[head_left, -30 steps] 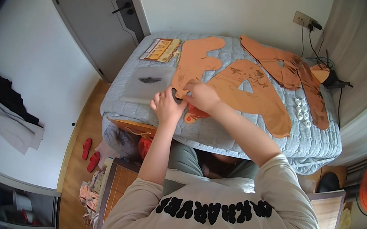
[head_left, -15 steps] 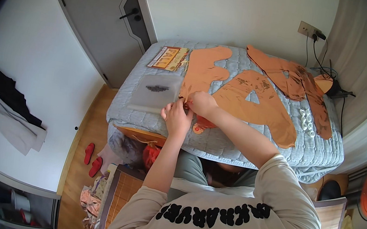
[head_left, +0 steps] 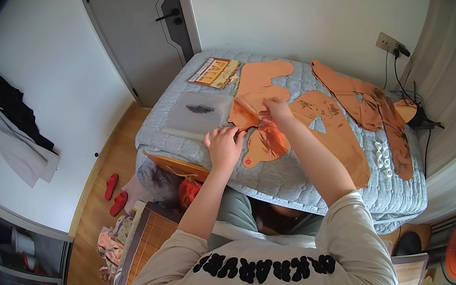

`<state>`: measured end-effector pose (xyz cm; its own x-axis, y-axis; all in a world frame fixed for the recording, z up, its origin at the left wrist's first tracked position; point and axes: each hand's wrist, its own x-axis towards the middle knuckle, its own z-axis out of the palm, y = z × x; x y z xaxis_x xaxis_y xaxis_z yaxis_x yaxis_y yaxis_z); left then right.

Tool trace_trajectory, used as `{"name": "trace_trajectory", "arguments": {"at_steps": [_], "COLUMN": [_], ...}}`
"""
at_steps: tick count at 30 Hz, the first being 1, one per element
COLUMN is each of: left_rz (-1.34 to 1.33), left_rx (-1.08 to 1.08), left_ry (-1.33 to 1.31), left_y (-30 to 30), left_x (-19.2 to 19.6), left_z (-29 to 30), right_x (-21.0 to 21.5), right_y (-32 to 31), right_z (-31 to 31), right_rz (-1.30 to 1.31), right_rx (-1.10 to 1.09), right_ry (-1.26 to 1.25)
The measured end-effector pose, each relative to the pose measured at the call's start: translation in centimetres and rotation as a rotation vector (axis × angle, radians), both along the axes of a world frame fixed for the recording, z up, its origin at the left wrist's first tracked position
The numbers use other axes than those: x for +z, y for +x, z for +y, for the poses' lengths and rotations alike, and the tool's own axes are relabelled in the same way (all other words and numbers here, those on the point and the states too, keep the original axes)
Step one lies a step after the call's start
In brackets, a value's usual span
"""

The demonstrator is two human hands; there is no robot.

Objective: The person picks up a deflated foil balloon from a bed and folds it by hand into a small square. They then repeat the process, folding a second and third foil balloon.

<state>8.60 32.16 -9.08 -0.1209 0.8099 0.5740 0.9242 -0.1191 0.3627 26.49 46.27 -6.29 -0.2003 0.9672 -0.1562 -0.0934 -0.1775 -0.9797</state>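
left hand point(head_left: 224, 145) lay flat, open on the bed point(head_left: 293, 178) | right hand point(head_left: 276, 109) at 1 o'clock pinched an orange fabric piece point(head_left: 266, 142)

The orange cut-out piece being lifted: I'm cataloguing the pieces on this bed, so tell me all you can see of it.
The orange cut-out piece is thin, flat sheet material, fabric or paper by its look, with darker mottling and a rounded lobe at its near end. The right hand pinches its far edge and lifts it, so it slopes up off the grey quilted bed cover. The near end rests on the cover beside the left hand, which lies flat; whether they touch is unclear.
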Motion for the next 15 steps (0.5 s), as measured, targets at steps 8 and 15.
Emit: {"name": "trace_trajectory", "arguments": {"at_steps": [8,15], "left_rz": [-0.011,-0.003], "left_rx": [-0.013,-0.026], "left_ry": [-0.056,-0.027], "left_y": [0.2,0.3], "left_x": [0.3,-0.3], "left_z": [-0.3,0.3], "right_x": [2.2,2.6], "right_y": [5.6,14.5], "right_z": [3.1,3.2], "right_rz": [0.527,0.596], "right_rx": [-0.598,-0.958], "right_ry": [0.046,0.263]}}
